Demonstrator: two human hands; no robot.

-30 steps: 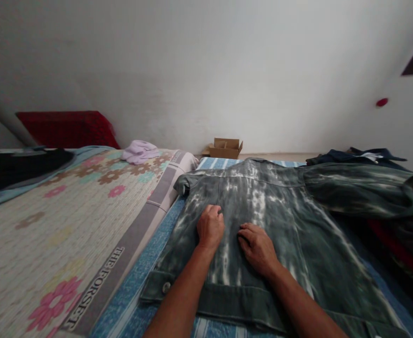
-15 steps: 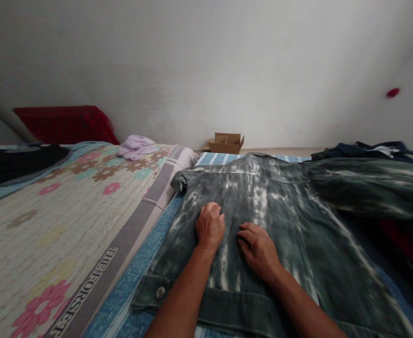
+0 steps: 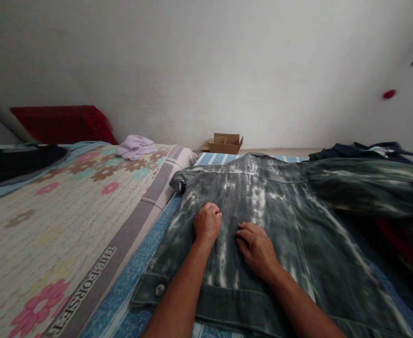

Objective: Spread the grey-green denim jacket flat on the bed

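A dark green denim jacket [image 3: 241, 202] with whitish tie-dye streaks lies spread out, back side up. Its collar points away from me and a metal button shows on the near waistband. My left hand [image 3: 207, 223] presses on the left part of the back, its fingers curled and closed on the cloth; the fingertips are hidden. Beside it, my right hand [image 3: 257, 249] rests on the middle of the back, fingers loosely bent and thumb apart. One jacket sleeve [image 3: 368, 183] stretches to the right; the left one is mostly folded out of sight.
Blue patterned bedding [image 3: 136, 263] lies under the jacket. On the left is a flowered bed cover [image 3: 76, 220] with a lilac cloth [image 3: 136, 147] and dark clothing [image 3: 16, 162]. A cardboard box [image 3: 225, 143] stands by the wall. Dark blue clothes [image 3: 364, 150] are piled at the far right.
My left hand's fingers have curled in more against the cloth. The view has shifted slightly; my right hand and the jacket look almost the same.
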